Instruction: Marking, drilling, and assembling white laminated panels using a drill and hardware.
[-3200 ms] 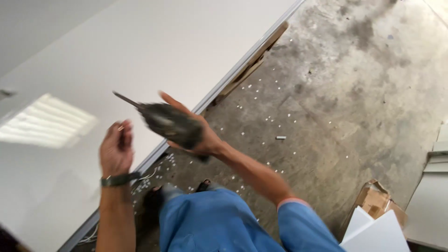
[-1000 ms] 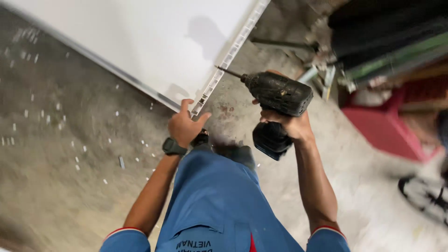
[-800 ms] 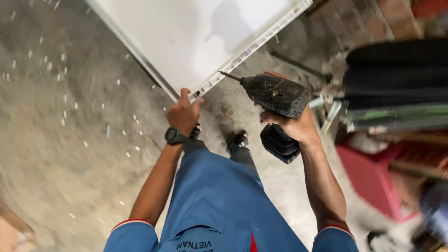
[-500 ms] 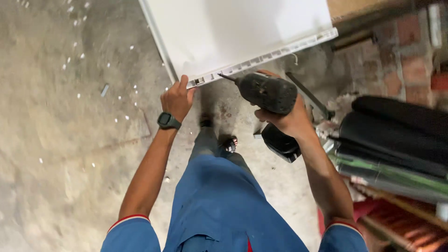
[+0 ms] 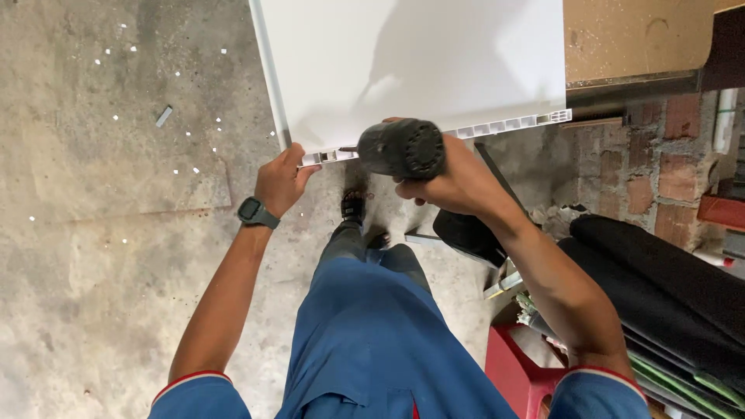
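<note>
The cordless drill (image 5: 403, 149), dark grey w/ a round vented rear cap, sits mid-frame, its bit end at the near hollow-celled edge of the white panel (image 5: 419, 62); the tip itself is too small to make out; the right hand (image 5: 454, 182) is wrapped tight round the drill's grip, fingers fully curled, w/ the black battery base (image 5: 469, 233) showing just below the wrist; the left hand (image 5: 281, 182) pinches the panel's near left corner, thumb on top & fingers tucked under, so closed on the edge; a dark smartwatch (image 5: 256, 212) rides the left wrist; the panel runs up and out of frame at the top, its lower edge showing a row of open cells; below it the person's blue trousers (image 5: 372, 334) and blue sleeves w/ red-white trim fill the bottom; a dark shoe (image 5: 353, 208) rests on the concrete floor (image 5: 109, 256), which is stained & dotted w/ small white scraps at upper left; to the right, a brick wall (image 5: 660, 163), black rolled material (image 5: 667, 287) and a red plastic stool (image 5: 520, 372) near the right arm.
</note>
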